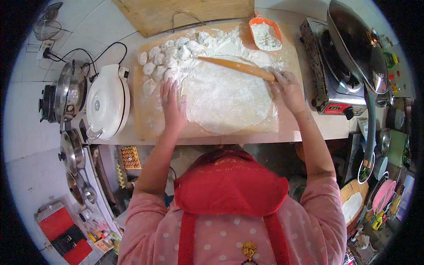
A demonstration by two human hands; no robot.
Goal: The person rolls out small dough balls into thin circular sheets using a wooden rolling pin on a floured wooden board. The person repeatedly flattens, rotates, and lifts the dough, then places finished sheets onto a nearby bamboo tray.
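A broad, floured sheet of rolled dough (pixel 228 96) lies on the wooden board (pixel 145 116) in front of me. My right hand (pixel 287 87) grips one end of a wooden rolling pin (pixel 237 67), which slants across the sheet's far edge. At the sheet's left edge my left hand (pixel 174 102) lies flat with the thumb apart, holding nothing. Its fingertips reach the nearest of several flour-coated dough lumps (pixel 159 59). Loose flour (pixel 228 44) is heaped beyond the pin.
An orange scoop (pixel 281 36) full of flour sits at the board's far right. Right of the board stands a portable gas stove (pixel 344 99), with a long-handled pan (pixel 351 43) beside it. A white electric appliance (pixel 107 101) stands at left. Another board (pixel 185 13) is behind.
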